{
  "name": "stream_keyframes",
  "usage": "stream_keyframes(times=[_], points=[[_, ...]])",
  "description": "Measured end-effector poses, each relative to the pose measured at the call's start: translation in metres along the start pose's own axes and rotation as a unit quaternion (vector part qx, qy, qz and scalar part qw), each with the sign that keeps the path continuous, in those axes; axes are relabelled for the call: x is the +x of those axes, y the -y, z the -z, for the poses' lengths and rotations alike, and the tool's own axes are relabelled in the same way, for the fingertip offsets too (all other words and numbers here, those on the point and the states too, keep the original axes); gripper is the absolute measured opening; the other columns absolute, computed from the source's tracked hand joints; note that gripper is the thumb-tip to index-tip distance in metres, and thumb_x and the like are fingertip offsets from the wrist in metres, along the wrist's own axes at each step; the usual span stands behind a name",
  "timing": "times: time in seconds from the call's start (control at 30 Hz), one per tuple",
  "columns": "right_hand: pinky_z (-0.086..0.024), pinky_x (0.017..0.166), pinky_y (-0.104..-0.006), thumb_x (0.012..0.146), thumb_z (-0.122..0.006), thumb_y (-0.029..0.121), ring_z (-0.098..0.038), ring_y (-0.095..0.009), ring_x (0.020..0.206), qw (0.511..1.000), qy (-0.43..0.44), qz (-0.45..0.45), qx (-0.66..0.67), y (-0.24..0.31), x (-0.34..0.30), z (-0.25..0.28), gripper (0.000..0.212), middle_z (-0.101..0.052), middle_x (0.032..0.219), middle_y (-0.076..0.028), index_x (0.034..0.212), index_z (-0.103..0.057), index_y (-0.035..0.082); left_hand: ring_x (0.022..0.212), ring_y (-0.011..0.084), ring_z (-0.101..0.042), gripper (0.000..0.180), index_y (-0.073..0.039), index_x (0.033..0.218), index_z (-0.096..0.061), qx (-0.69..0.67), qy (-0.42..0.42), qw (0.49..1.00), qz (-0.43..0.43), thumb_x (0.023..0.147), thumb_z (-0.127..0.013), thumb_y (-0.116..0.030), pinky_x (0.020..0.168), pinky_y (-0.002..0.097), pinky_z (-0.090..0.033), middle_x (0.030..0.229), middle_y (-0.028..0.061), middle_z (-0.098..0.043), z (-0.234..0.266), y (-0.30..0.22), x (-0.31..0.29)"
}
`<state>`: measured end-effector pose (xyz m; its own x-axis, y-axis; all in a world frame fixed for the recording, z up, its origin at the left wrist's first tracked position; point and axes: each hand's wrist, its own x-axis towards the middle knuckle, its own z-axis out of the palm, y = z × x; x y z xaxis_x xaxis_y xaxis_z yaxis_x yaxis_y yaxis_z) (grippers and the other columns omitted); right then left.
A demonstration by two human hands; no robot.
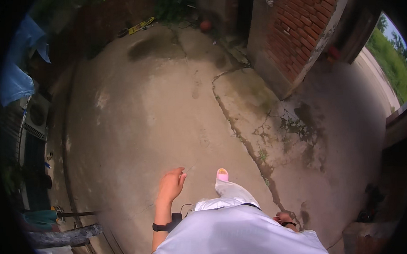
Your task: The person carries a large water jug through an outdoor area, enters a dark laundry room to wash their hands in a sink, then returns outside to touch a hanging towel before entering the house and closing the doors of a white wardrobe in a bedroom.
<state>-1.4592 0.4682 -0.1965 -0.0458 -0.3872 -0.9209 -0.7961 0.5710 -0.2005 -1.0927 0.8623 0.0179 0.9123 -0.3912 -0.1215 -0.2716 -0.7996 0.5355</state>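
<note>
My left hand (171,184) hangs over the concrete ground (135,119), with the thumb apart from loosely bent fingers and nothing held. A black band with a dark device (167,223) sits on that wrist. At the right side of my white shirt (239,237) is my right hand (285,217), low and partly hidden. Its fingers look bent, but they are too small and covered to read. A dark band circles that wrist too. One foot in a pink shoe (222,174) shows ahead of my light trousers (232,191).
A crack (239,135) with weeds runs along the ground to the right. Ahead on the right stands a brick wall (301,29), with an opening to grass beyond it. An outdoor air-conditioner unit (37,115) and blue cloth (17,85) are at left. A log (69,237) lies lower left.
</note>
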Motion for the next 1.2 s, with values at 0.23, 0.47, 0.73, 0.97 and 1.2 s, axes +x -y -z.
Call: stream_keyframes(times=[0.23, 0.47, 0.73, 0.97, 1.2], points=[[-0.051, 0.069, -0.0247, 0.091, -0.05, 0.017, -0.063, -0.014, 0.078, 0.885, 0.107, 0.44, 0.111, 0.465, -0.097, -0.197, 0.022, -0.064, 0.091, -0.007, 0.108, -0.055, 0.004, 0.087, 0.0296, -0.062, 0.027, -0.001, 0.107, -0.059, -0.058, -0.101, 0.991, 0.064, 0.089, -0.054, -0.02, 0.073, 0.0366, -0.047, 0.096, 0.0177, -0.063, 0.063, 0.014, 0.148], [-0.049, 0.074, -0.0282, 0.091, -0.052, 0.023, -0.061, -0.016, 0.083, 0.66, 0.361, 0.563, 0.342, 0.716, -0.249, -0.302, 0.028, -0.062, 0.095, -0.007, 0.109, -0.055, 0.002, 0.088, 0.0268, -0.062, 0.028, -0.001, 0.109, -0.059, -0.061, -0.066, 0.985, 0.145, 0.09, -0.052, -0.02, 0.074, 0.0345, -0.048, 0.1, 0.0172, -0.063, 0.08, 0.085, 0.317], [-0.041, 0.067, -0.0295, 0.092, -0.047, 0.028, -0.049, -0.015, 0.067, 0.481, 0.552, 0.428, 0.53, 0.87, -0.285, -0.334, 0.031, -0.055, 0.079, -0.005, 0.105, -0.057, 0.002, 0.09, 0.0267, -0.062, 0.027, -0.002, 0.111, -0.057, -0.052, -0.049, 0.997, 0.021, 0.091, -0.05, -0.019, 0.073, 0.0356, -0.048, 0.102, 0.0145, -0.063, 0.149, 0.056, 0.59], [-0.037, 0.061, -0.0277, 0.092, -0.045, 0.026, -0.044, -0.013, 0.061, 0.384, 0.616, 0.452, 0.518, 1.045, -0.291, -0.395, 0.027, -0.048, 0.07, -0.003, 0.096, -0.058, 0.003, 0.093, 0.0221, -0.058, 0.036, -0.005, 0.114, -0.057, -0.184, 0.182, 0.935, -0.244, 0.085, -0.061, -0.026, 0.068, 0.0279, -0.047, 0.112, 0.0107, -0.058, 0.16, -0.087, 0.817], [-0.036, 0.058, -0.0282, 0.09, -0.045, 0.027, -0.041, -0.013, 0.056, 0.383, 0.599, 0.475, 0.519, 1.236, -0.295, -0.455, 0.026, -0.047, 0.067, -0.003, 0.093, -0.056, 0.004, 0.107, 0.0214, -0.05, 0.053, -0.005, 0.122, -0.051, -0.265, 0.234, 0.871, -0.341, 0.078, -0.068, -0.03, 0.081, 0.0285, -0.043, 0.12, 0.0096, -0.051, 0.154, -0.144, 0.997]])
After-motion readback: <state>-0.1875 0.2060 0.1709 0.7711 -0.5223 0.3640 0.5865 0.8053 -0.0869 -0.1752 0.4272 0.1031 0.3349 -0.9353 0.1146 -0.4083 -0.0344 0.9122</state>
